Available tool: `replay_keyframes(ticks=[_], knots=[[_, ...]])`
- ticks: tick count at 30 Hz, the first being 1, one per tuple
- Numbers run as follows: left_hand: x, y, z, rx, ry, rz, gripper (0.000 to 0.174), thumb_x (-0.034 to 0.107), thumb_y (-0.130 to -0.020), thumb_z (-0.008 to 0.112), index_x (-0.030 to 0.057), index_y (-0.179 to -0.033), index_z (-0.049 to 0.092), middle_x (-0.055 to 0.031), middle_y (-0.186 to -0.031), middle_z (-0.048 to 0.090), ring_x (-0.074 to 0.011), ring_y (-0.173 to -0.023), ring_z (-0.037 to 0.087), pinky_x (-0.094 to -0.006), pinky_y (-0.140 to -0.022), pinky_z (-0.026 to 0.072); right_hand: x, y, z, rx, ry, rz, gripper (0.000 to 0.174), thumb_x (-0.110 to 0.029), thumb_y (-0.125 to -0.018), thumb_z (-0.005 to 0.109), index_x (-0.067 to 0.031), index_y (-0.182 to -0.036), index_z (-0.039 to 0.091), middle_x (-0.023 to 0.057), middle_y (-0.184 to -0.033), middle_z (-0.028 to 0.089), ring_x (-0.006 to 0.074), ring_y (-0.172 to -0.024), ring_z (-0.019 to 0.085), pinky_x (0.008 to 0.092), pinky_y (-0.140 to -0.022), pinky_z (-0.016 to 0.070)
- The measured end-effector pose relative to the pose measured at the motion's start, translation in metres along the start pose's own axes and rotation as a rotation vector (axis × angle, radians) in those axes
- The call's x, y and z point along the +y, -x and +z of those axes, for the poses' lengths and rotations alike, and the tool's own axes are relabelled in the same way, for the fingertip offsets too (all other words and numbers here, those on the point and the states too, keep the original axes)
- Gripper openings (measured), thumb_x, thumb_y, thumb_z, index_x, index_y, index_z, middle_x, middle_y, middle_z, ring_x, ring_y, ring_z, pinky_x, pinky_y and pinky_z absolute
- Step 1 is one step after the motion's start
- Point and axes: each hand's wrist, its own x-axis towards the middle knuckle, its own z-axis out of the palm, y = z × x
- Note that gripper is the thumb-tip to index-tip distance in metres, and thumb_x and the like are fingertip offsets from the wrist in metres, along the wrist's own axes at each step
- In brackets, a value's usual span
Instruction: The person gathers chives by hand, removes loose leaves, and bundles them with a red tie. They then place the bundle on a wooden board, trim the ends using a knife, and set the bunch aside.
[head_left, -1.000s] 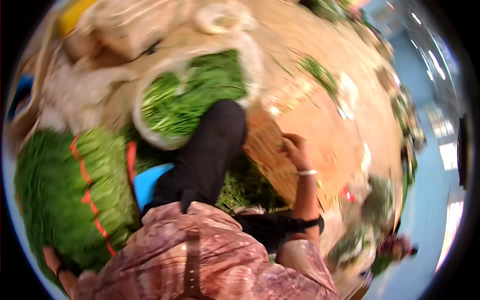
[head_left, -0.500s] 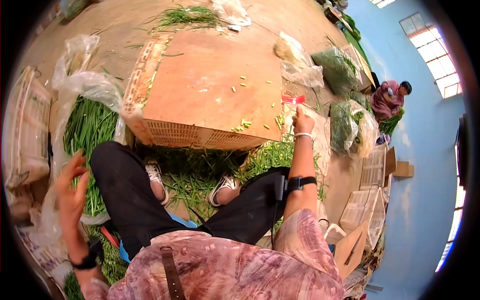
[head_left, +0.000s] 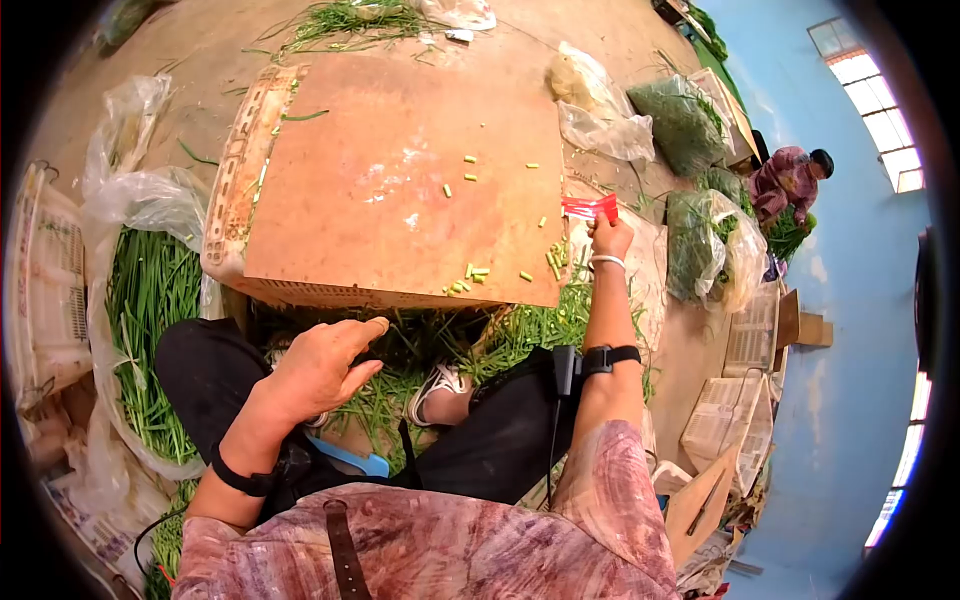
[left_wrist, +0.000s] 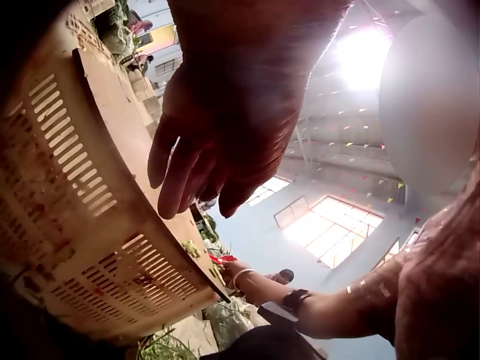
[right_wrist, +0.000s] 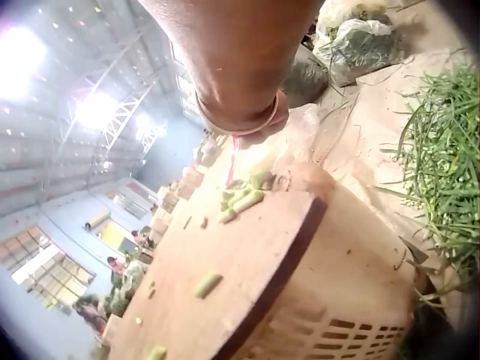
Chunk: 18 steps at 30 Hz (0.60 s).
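Note:
At the right edge of a brown board [head_left: 400, 180], my right hand [head_left: 611, 238] pinches red strips [head_left: 590, 207]. In the right wrist view the wrist hides most of that hand, with a bit of the red strip [right_wrist: 232, 161] below it. My left hand [head_left: 322, 368] hangs in the air over my lap, near the board's front edge, fingers loosely extended and holding nothing; the left wrist view shows the hand [left_wrist: 221, 142] with its fingers pointing down. Short cut green stem pieces [head_left: 478, 272] lie on the board, several near its right front corner.
The board lies on a plastic crate [head_left: 236, 180]. A bag of long green stalks [head_left: 150, 330] stands at the left, loose greens [head_left: 545, 325] lie below the crate, and filled bags [head_left: 690, 240] stand at the right. A person [head_left: 785, 185] sits near the blue wall.
My left hand has moved right, from beside the stalk bag to over my lap. My right hand has gone to the red strips and taken hold of them.

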Motion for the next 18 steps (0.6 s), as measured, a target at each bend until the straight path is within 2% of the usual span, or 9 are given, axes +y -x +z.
replay_keyframes(ticks=[2, 4, 6, 8, 9, 10, 11, 14, 18], knots=[[-0.002, 0.003, 0.001, 0.024, 0.034, 0.021, 0.041, 0.012, -0.075, 0.067, 0.0033, -0.113, 0.052, -0.0149, -0.087, 0.06, -0.0315, -0.077, 0.06, -0.0394, -0.066, 0.0477, -0.02, 0.013, -0.003, -0.066, 0.136, 0.004, 0.017, -0.005, -0.084, 0.055, 0.0088, -0.077, 0.061, 0.0091, -0.057, 0.06, 0.0139, -0.046, 0.057, 0.027, -0.042, 0.0447], [-0.004, 0.005, 0.0, -0.006, 0.02, 0.005, 0.042, 0.01, -0.074, 0.068, 0.0025, -0.113, 0.053, -0.0154, -0.092, 0.061, -0.0297, -0.078, 0.061, -0.0377, -0.068, 0.0488, -0.019, 0.017, -0.002, -0.118, -0.092, -0.017, 0.016, -0.001, -0.085, 0.049, 0.0109, -0.093, 0.057, 0.0093, -0.062, 0.06, 0.0152, -0.047, 0.059, 0.0276, -0.042, 0.0467], [-0.005, 0.008, -0.002, -0.027, 0.005, -0.014, 0.044, 0.009, -0.073, 0.068, 0.0018, -0.114, 0.053, -0.0158, -0.098, 0.061, -0.0278, -0.08, 0.063, -0.036, -0.071, 0.0499, -0.03, 0.023, -0.013, -0.149, 0.093, -0.009, 0.023, 0.003, -0.084, 0.045, 0.012, -0.105, 0.052, 0.0128, -0.067, 0.061, 0.0181, -0.048, 0.06, 0.0296, -0.043, 0.0483], [-0.006, 0.013, -0.006, -0.04, 0.013, -0.019, 0.044, 0.009, -0.073, 0.068, 0.0017, -0.114, 0.053, -0.0162, -0.098, 0.061, -0.0281, -0.08, 0.063, -0.0363, -0.07, 0.0499, -0.057, 0.041, -0.026, -0.039, 0.635, -0.26, 0.026, 0.003, -0.081, 0.05, 0.0126, -0.105, 0.052, 0.0173, -0.07, 0.062, 0.0238, -0.054, 0.062, 0.0338, -0.048, 0.0496], [-0.007, 0.016, -0.008, -0.035, 0.014, -0.025, 0.044, 0.009, -0.073, 0.068, 0.0017, -0.114, 0.053, -0.0162, -0.098, 0.061, -0.0281, -0.08, 0.063, -0.0363, -0.07, 0.0499, -0.046, 0.032, -0.042, 0.039, 0.794, -0.473, 0.035, 0.001, -0.076, 0.056, 0.0125, -0.109, 0.051, 0.0203, -0.071, 0.061, 0.0314, -0.063, 0.062, 0.0386, -0.057, 0.0502], [-0.01, 0.019, -0.009, -0.026, 0.021, -0.031, 0.045, 0.008, -0.073, 0.068, 0.0014, -0.115, 0.053, -0.0162, -0.097, 0.061, -0.028, -0.08, 0.063, -0.0358, -0.07, 0.0499, -0.054, 0.026, -0.058, 0.061, 0.831, -0.395, 0.043, -0.001, -0.072, 0.058, 0.0104, -0.113, 0.051, 0.0204, -0.073, 0.062, 0.0363, -0.07, 0.061, 0.0412, -0.064, 0.0497], [-0.012, 0.021, -0.012, -0.014, 0.028, -0.04, 0.046, 0.007, -0.073, 0.068, 0.0011, -0.116, 0.052, -0.0162, -0.097, 0.061, -0.0279, -0.079, 0.063, -0.0354, -0.07, 0.05, -0.043, 0.012, -0.082, 0.127, 0.892, -0.654, 0.042, -0.003, -0.075, 0.053, 0.0052, -0.116, 0.052, 0.0215, -0.077, 0.063, 0.0382, -0.068, 0.06, 0.0428, -0.064, 0.0494], [-0.012, 0.02, -0.024, 0.141, 0.175, -0.024, 0.048, 0.003, -0.074, 0.066, 0.0, -0.119, 0.051, -0.016, -0.096, 0.061, -0.0267, -0.079, 0.064, -0.0336, -0.071, 0.0499, -0.15, 0.04, -0.128, 0.242, 0.876, -0.731, 0.032, -0.002, -0.081, 0.045, -0.0018, -0.111, 0.059, 0.0211, -0.084, 0.065, 0.0311, -0.072, 0.064, 0.0371, -0.061, 0.0493], [0.0, 0.004, -0.055, 0.507, 0.132, 0.003, 0.046, 0.008, -0.074, 0.067, -0.0021, -0.116, 0.051, -0.0195, -0.104, 0.059, -0.0315, -0.093, 0.06, -0.0351, -0.08, 0.0477, -0.273, 0.094, -0.131, 0.074, 0.133, -0.77, 0.033, 0.007, -0.088, 0.038, -0.0015, -0.113, 0.058, 0.0092, -0.088, 0.067, 0.0108, -0.07, 0.062, 0.0204, -0.05, 0.0398]])
